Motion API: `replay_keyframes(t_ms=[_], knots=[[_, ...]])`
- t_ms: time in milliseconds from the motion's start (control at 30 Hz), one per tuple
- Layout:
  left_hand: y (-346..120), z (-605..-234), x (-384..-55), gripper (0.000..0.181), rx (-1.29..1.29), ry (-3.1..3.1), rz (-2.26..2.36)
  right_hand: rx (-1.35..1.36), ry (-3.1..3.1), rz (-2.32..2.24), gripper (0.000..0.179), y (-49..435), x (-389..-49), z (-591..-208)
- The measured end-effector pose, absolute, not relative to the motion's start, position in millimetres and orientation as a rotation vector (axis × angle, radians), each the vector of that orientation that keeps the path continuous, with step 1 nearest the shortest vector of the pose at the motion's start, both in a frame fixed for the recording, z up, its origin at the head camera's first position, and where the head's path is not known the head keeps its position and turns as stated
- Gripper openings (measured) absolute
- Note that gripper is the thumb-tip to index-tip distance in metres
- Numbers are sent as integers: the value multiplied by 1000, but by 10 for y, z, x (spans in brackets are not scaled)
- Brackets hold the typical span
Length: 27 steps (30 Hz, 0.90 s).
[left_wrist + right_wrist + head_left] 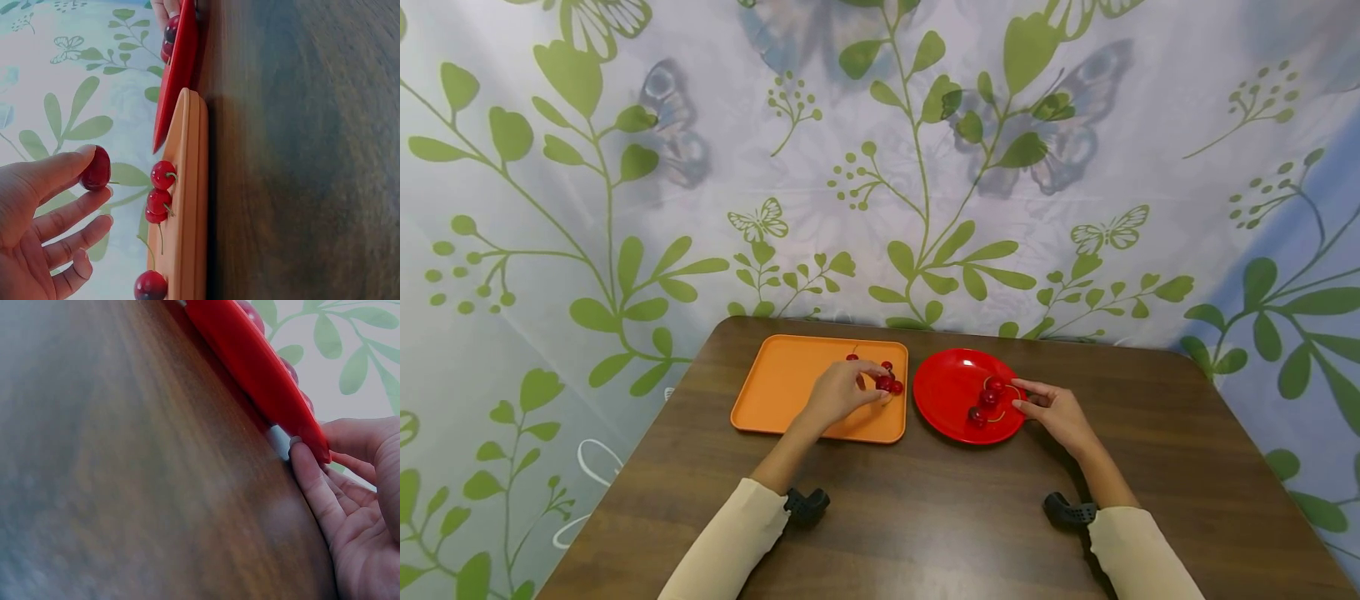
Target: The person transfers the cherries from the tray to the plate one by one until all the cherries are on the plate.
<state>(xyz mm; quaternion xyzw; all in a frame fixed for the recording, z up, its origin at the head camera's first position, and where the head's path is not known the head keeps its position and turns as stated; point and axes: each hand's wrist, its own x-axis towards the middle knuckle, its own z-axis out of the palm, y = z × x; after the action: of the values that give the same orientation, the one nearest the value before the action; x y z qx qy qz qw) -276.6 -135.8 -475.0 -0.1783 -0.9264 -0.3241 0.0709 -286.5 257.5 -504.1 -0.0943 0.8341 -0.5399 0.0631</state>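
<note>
My left hand (pixel 841 392) pinches a dark red cherry (pixel 95 169) between thumb and forefinger, above the right part of an orange tray (pixel 790 375). The other fingers are loosely bent beneath it in the left wrist view. Several red cherries (pixel 159 201) with green stems lie on the tray along its right side. To the right, a red plate (pixel 943 387) bears several cherries (pixel 990 397), some with curved stems. My right hand (pixel 1062 417) grips this plate's right rim, thumb on one face and fingers on the other, as the right wrist view shows.
Tray and plate stand side by side near the back of a dark brown wooden table (pixel 925 517). Right behind the table hangs a pale cloth (pixel 850 275) printed with green leaves and butterflies. A dark strap device (pixel 807 507) sits on each wrist.
</note>
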Motion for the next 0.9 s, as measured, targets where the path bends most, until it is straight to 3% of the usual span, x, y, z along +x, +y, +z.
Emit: replay_keyframes(t_ms=[300,900], knots=[[-1322,-4700,-2743,34,-532,-2762,-987,-288,2531,-1660,50,2709,-3063,-5401],[-1083,-4644,-2792,31,-738,-2721,-960,-268,2559,-1657,47,2710,-3078,-5420]])
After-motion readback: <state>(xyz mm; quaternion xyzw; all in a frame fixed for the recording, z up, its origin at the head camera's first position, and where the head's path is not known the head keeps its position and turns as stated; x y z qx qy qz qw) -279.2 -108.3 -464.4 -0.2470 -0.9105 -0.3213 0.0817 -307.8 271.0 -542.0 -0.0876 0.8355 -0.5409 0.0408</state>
